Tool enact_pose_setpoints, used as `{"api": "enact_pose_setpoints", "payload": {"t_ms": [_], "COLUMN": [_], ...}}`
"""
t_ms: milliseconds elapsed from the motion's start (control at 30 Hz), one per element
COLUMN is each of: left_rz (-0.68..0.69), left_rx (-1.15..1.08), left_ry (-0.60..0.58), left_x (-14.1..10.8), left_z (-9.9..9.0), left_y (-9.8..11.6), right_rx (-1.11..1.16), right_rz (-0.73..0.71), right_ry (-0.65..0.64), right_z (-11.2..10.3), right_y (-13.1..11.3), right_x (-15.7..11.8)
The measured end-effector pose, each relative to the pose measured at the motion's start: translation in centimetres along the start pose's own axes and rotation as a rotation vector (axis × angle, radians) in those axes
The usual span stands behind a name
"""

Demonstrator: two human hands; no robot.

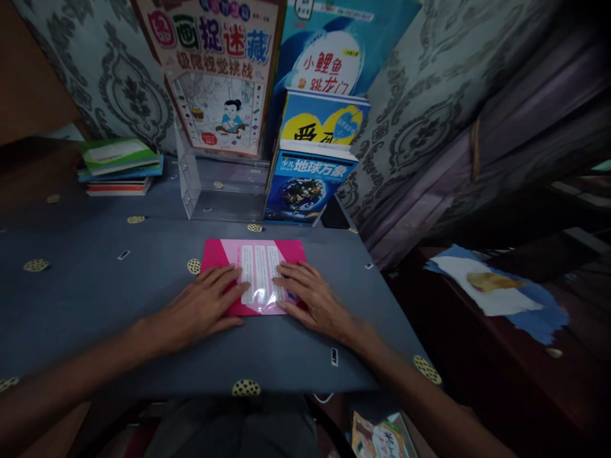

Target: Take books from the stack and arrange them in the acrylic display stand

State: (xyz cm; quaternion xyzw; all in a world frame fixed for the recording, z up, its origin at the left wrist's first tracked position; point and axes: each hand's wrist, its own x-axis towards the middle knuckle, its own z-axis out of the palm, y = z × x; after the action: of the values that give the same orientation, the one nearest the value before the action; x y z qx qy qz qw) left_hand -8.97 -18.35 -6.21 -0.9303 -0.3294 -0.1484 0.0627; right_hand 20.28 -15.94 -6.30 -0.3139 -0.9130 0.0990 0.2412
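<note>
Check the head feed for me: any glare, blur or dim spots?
Head view: bright glare on the near half of the pink book, between the left hand and right hand; head view: dim overall, darkest toward the right edge; head view: purple curtain blurred and stretched toward the upper right corner.

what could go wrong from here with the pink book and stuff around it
The left hand and right hand have fingers on the pink book, so an uneven push might skew it on the table. The unevenly piled books at the back left could slip if knocked.
</note>
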Motion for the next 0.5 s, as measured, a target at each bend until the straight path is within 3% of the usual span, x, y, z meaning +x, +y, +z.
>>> {"api": "enact_pose_setpoints", "payload": {"t_ms": [167, 300, 500], "left_rz": [0.093, 0.218, 0.081], "left_rx": [0.151, 0.326, 0.093], "left_ry": [-0.101, -0.128, -0.336], "left_x": [0.2, 0.9, 2.1], "left_z": [0.4, -0.5, -4.1], "left_y": [0.5, 1.4, 1.0], "right_rx": [0.001, 0.054, 0.377], "right_rz": [0.016, 0.010, 0.167], "right_ry": [-0.057, -0.072, -0.050], "right_z": [-0.1, -0.6, -2.6], "right_y": [0.2, 0.3, 0.8], "right_x": [-0.2, -0.5, -1.2]}}
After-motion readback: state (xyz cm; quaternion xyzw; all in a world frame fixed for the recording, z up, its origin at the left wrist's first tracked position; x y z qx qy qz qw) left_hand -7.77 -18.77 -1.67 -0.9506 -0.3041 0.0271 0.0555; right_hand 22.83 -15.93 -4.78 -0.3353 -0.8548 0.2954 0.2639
